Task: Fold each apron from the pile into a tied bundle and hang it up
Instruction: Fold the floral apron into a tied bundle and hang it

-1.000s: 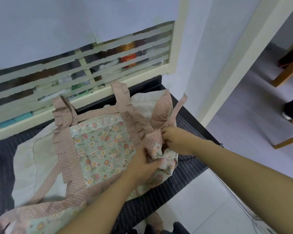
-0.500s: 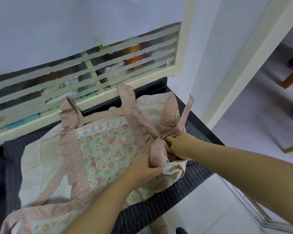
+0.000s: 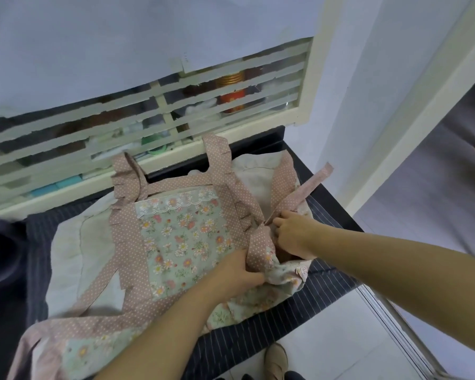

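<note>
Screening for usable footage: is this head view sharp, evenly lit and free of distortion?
Head view: light soft and even, no glare or hard shadows; the green floral apron with pink dotted trim looks slightly soft; wide-angle bending curves the cream window frame.

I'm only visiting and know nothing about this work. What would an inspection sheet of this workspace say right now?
Surface: counter draped with a dark pinstriped cloth.
Job's things: floral apron with pink dotted trim lies spread out, its right side bunched; a beige cloth lies under it.
Clutter: dark rounded object at the left edge, unclear what.
Grips: left hand grips the bunched fabric; right hand pinches the pink strap.
Cables: nothing seen.
Surroundings: slatted window behind the counter, red tin beyond it; tiled floor and a shoe below.
</note>
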